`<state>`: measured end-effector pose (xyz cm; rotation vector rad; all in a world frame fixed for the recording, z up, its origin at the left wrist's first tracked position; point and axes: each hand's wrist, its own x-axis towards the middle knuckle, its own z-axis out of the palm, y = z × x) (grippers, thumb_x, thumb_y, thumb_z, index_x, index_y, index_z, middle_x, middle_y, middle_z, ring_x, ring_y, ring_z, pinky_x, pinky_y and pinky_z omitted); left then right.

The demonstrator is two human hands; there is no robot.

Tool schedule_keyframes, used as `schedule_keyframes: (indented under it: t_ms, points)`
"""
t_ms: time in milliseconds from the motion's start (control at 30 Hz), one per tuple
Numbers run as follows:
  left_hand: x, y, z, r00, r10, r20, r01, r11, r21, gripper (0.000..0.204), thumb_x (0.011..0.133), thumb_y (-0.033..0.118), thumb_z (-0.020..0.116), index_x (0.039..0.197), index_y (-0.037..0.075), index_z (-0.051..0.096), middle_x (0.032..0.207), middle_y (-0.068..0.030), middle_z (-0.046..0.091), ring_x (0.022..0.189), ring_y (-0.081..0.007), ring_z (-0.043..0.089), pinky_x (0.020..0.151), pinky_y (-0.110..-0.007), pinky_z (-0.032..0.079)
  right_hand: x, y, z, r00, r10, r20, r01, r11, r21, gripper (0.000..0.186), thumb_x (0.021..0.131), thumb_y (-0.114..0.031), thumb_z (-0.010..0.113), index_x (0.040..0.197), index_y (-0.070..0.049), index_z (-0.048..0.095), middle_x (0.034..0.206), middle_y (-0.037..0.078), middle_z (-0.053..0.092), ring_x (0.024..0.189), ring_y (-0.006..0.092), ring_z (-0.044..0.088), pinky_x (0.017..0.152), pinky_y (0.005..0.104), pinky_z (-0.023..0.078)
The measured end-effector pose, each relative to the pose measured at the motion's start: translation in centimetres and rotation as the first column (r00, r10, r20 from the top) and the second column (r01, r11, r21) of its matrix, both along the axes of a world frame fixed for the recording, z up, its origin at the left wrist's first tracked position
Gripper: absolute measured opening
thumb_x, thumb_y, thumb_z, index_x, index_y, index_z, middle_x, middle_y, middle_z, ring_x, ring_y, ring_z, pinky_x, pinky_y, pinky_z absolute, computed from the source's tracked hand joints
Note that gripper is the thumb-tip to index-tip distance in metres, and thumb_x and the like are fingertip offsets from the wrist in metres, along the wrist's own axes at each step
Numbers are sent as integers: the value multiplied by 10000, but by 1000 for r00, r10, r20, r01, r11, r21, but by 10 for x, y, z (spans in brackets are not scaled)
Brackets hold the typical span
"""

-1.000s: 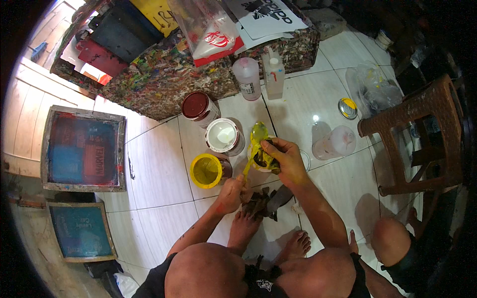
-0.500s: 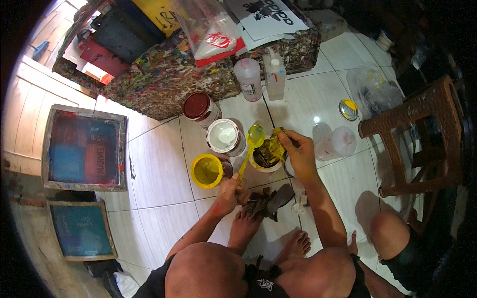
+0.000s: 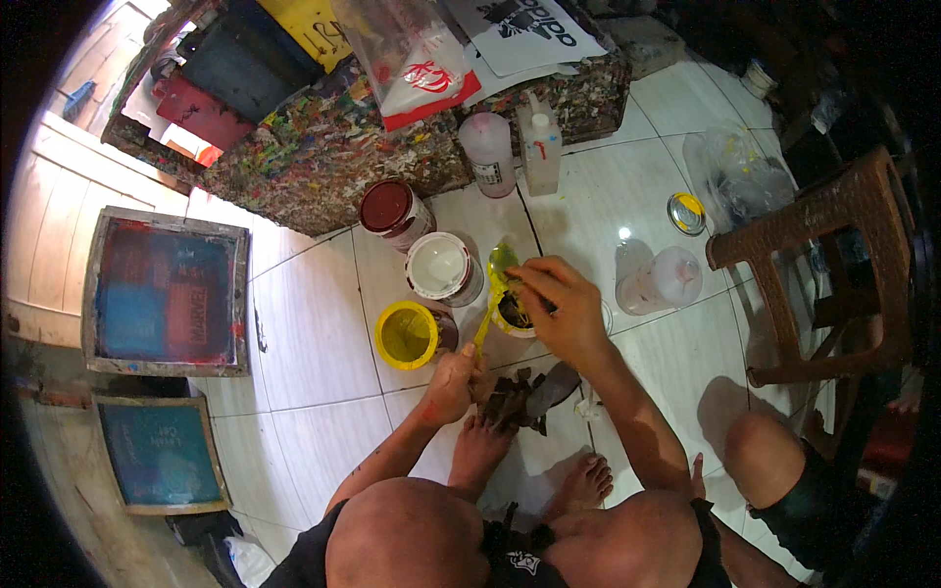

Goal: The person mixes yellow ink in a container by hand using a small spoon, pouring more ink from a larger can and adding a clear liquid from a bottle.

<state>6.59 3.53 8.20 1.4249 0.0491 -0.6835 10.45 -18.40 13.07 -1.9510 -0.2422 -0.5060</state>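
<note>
I sit on a white tiled floor [image 3: 304, 333] with a glare spot from a light above. Ahead of me stands a paint-spattered bench [image 3: 343, 157]; a brown woven chair [image 3: 823, 265] is at my right, and two framed screens [image 3: 167, 294] lie by the wooden boards [image 3: 49, 225] at my left.

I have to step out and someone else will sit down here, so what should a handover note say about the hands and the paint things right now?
Left hand: low by the feet, gripping the lower end of a yellow-coated stirring stick.
Right hand: over the small tub of yellow paint, steadying its rim.
Around it on the tiled floor: open yellow-lined tub, white-lidded tub, red-lidded tub, a loose lid smeared yellow, two plastic bottles.
Done: tub open, stick loaded with yellow.
Left: the stick is not yet set down and the tub is not closed.
</note>
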Motion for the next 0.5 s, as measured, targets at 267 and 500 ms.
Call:
schedule_keyframes:
  t_ms: [267, 500]
  points:
    - [-3, -6, 19, 998, -46, 48, 50, 996, -73, 545, 1076, 410, 293, 656, 81, 405, 560, 28, 358, 476, -110, 316, 443, -294, 301, 5, -7, -1, 995, -25, -93, 29, 999, 34, 212, 849, -10, 676, 1056, -33, 716, 1028, 127, 666, 844, 260, 688, 732, 325, 559]
    - [-6, 1, 6, 969, -174, 176, 156, 982, 111, 525, 1084, 383, 289, 666, 80, 387, 581, 25, 366, 514, -92, 328, 465, -277, 302, 10, -4, 9, 997, 75, 23, -72, 991, -115, 216, 851, -22, 670, 1064, -29, 706, 1011, 129, 659, 822, 273, 680, 705, 333, 556]
